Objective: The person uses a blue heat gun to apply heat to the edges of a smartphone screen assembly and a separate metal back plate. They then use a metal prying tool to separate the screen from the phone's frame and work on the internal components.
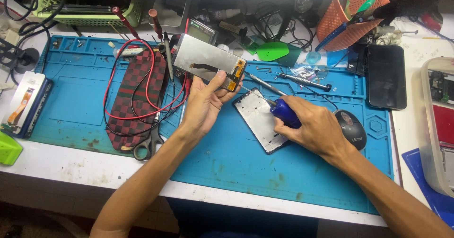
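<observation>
Left hand (204,103) gripping screen panel (208,61) at twelve o'clock — right hand (309,127) closed round blue-handled screwdriver (285,112) on phone frame (260,120).

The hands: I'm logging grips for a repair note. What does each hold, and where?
The left hand holds a phone screen panel by its lower end, near the flex connector. The right hand grips a blue-handled screwdriver around its handle, tip on the phone frame.

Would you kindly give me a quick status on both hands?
Left hand holds screen panel up. Right hand grips blue-handled tool on phone frame. Mouse beside right hand.
</observation>
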